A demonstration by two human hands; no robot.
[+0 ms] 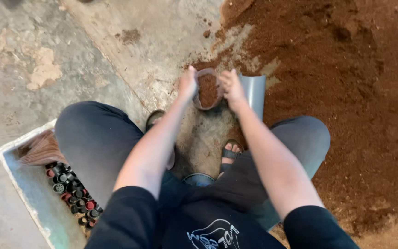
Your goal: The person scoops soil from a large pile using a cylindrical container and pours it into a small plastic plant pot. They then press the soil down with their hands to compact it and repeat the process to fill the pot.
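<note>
A small pot (207, 90) filled with reddish-brown soil is held between both my hands, just above the concrete floor in front of my knees. My left hand (188, 85) grips its left rim and my right hand (230, 86) presses its right rim. A grey curved scoop (254, 91) stands just behind my right hand, at the edge of the big soil heap (346, 83).
A pale rectangular tub (33, 193) at the lower left holds several small black and red pots (72, 191) and a brown brush-like bundle (42, 150). My feet in sandals (230, 152) rest below the pot. Bare cracked concrete (47, 55) spreads to the upper left.
</note>
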